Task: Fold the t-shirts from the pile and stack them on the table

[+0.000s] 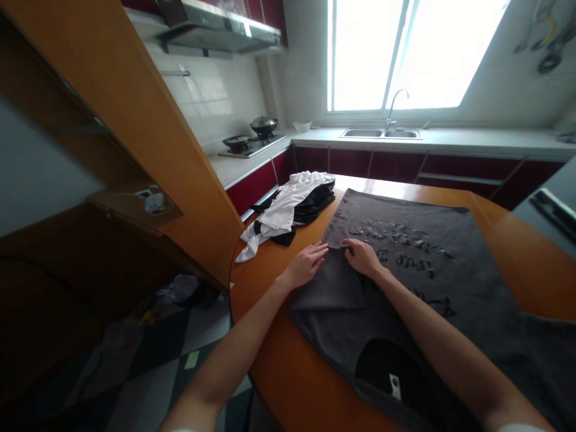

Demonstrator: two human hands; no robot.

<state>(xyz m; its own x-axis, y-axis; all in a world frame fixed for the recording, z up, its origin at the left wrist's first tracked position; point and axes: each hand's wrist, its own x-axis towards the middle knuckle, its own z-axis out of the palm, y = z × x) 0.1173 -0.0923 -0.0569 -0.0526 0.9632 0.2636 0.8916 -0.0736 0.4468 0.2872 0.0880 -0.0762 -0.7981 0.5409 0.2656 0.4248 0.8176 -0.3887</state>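
Observation:
A dark grey T-shirt (432, 240) with raised black lettering lies spread on the wooden table, its neck opening and white label towards me. Its left-side sleeve (335, 282) is laid inward over the body of the shirt. My left hand (306, 266) rests on the outer edge of that sleeve, fingers stretched out. Close by on the right, my right hand (362, 257) has its fingers curled, with thumb and forefinger at the sleeve's hem. Part of the shirt is hidden beneath my right forearm.
A heap of white and black clothes (288, 210) sits at the table's far left edge. Beyond the wooden table (265, 312) are a counter with a sink (362, 133) and a stove with pans (263, 125). A wooden partition (180, 150) rises on the left.

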